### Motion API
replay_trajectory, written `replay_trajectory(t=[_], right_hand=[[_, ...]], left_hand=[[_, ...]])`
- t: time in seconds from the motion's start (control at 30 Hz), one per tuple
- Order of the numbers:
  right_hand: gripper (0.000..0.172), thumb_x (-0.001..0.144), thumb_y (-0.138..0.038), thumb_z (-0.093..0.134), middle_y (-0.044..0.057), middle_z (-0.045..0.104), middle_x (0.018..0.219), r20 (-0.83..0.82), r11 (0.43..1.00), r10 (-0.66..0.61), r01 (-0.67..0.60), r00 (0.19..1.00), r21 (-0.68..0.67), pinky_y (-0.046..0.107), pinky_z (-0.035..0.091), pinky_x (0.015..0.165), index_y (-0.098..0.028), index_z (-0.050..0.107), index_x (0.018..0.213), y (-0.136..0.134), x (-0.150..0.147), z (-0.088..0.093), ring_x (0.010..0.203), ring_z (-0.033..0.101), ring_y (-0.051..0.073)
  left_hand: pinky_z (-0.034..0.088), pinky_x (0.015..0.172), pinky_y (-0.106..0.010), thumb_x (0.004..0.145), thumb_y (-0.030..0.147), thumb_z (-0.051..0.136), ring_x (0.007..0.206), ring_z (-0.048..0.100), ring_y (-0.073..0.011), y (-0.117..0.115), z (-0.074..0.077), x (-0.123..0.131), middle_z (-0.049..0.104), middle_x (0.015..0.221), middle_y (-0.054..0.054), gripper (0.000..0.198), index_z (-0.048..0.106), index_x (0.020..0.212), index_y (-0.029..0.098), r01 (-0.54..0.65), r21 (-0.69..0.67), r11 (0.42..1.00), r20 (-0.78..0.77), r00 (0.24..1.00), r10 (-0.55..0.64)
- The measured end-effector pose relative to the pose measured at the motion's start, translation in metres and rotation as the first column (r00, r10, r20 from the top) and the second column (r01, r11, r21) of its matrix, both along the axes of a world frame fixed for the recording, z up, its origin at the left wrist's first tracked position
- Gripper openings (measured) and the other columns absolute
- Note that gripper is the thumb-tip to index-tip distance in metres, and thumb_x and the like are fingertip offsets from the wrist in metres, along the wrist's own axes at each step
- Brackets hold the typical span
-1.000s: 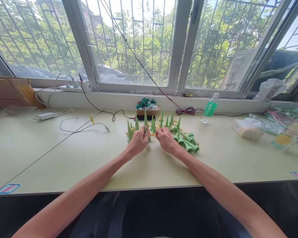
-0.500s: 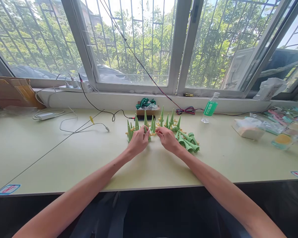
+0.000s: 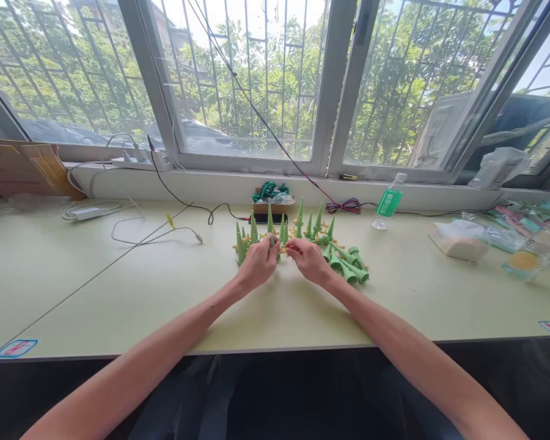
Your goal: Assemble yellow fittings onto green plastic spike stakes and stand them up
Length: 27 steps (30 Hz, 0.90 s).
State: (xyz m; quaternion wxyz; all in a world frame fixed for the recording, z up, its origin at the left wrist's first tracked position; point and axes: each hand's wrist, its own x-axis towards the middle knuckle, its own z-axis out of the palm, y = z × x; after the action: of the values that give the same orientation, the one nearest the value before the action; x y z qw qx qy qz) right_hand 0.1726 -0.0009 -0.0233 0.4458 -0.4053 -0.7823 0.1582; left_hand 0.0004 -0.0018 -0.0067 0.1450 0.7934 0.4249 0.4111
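Note:
My left hand is closed around a green cone, whose tip shows between thumb and fingers. Just to its right, my right hand is pinched at a small yellow peg-like piece beside the held cone. Its fingertips partly cover that piece. Several upright green cones with yellow bits at their sides stand behind both hands. More green cones lie in a pile right of my right hand, wide hollow ends toward me.
A phone lies behind the cones, before a small cardboard box. Farther right stand a water bottle and a white tissue pack. Cables and a white adapter spread over the left side of the table.
My fingertips have come slightly closer together, and the yellow piece now sits nearer the cone in my left hand. The standing and piled cones stay where they were.

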Motion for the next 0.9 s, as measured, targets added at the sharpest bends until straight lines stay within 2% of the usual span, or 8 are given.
replay_trajectory(t=[0.4, 0.9], right_hand=[[0.012, 0.088, -0.028, 0.054, 0.002, 0.063, 0.075, -0.069, 0.999, 0.011, -0.014, 0.998, -0.047, 0.025, 0.045, 0.067, -0.018, 0.061, 0.089, -0.0025, -0.0018, 0.0031, 0.069, 0.057, 0.014], [0.018, 0.090, -0.029, 0.049, 0.000, 0.059, 0.064, -0.054, 0.995, 0.012, -0.017, 0.998, -0.100, 0.024, 0.040, 0.061, -0.017, 0.057, 0.079, -0.0037, -0.0029, 0.0030, 0.056, 0.050, 0.012]], left_hand=[[0.034, 0.053, -0.023, 0.095, 0.033, 0.039, 0.047, 0.039, -0.0106, -0.0001, -0.0005, -0.0009, 0.048, 0.058, 0.004, 0.018, 0.047, 0.084, 0.021, 0.020, 0.009, 1.000, 0.026, 0.999, -0.021], [0.031, 0.050, -0.021, 0.095, 0.029, 0.041, 0.048, 0.035, -0.0085, -0.0006, -0.0023, -0.0005, 0.048, 0.063, 0.004, 0.016, 0.047, 0.085, 0.019, 0.066, 0.032, 0.997, 0.038, 0.997, -0.067]])
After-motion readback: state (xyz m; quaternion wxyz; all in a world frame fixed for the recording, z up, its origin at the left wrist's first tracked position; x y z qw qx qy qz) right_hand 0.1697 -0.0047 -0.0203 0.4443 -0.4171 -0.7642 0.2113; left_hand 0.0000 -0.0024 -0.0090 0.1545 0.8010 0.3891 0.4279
